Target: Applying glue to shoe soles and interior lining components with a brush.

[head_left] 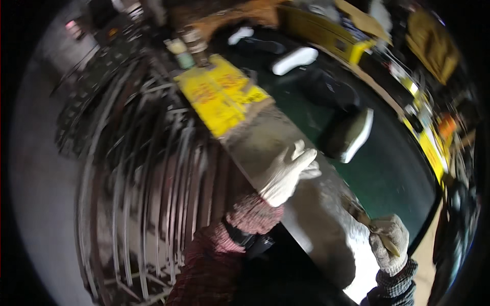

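My left hand, in a white knit glove, reaches over a narrow metal ledge with its fingers stretched out and nothing seen in it. At the lower right, my gloved right hand is closed around the handle of a brush, whose bristle end points toward the ledge's far edge. Beyond the left hand, a dark shoe with a white sole lies on its side on a green conveyor belt. Another dark shoe's white sole shows farther up the belt. Motion blurs the scene somewhat.
Yellow sheeting covers the ledge's far end, beside a bottle-like container. Metal rack bars stand at left. A yellow box sits behind the belt, and an orange item lies among clutter at right.
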Available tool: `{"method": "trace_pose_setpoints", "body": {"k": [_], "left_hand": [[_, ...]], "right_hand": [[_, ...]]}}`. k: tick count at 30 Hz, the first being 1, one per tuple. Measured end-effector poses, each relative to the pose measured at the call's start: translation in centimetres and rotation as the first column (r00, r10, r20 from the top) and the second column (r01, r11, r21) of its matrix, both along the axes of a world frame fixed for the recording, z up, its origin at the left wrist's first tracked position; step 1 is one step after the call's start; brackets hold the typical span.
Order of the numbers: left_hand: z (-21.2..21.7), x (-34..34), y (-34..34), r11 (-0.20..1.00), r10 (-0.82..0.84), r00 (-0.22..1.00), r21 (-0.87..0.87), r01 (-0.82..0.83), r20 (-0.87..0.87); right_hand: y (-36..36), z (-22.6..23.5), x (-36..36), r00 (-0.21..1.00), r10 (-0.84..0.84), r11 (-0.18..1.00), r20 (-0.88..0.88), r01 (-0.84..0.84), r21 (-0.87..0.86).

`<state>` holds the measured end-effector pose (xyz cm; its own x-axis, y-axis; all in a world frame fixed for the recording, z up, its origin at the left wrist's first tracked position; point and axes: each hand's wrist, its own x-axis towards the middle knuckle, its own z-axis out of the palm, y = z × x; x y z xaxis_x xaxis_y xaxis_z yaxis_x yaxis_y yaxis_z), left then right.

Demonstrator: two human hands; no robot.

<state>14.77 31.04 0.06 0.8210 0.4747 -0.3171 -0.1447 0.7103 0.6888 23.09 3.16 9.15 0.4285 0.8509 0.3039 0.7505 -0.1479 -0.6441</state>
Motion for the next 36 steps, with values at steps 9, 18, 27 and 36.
{"method": "trace_pose_setpoints", "body": {"k": [9, 18, 27, 36], "left_hand": [[15.5, -36.6, 12.7, -0.325, 0.937, 0.128, 0.676, 0.661, 0.325], [17.0, -45.0, 3.8, 0.666, 0.718, -0.13, 0.62, 0.415, -0.684], [18.5, -41.2, 0.1, 0.728, 0.645, -0.392, 0.683, 0.054, -0.656], [18.1, -34.6, -0.5, 0.634, 0.438, -0.837, 0.773, 0.03, -0.326]], "right_hand": [[19.2, 4.1, -2.5, 0.926, 0.372, 0.92, -0.054, -0.361, 0.15], [52.2, 1.4, -4.6, 0.876, 0.37, 0.837, 0.308, -0.459, 0.299], [85.9, -6.7, 8.6, 0.846, 0.149, 0.989, 0.512, -0.12, -0.089], [99.6, -5.4, -8.9, 0.742, 0.465, 0.867, 0.482, -0.491, -0.079]]}}
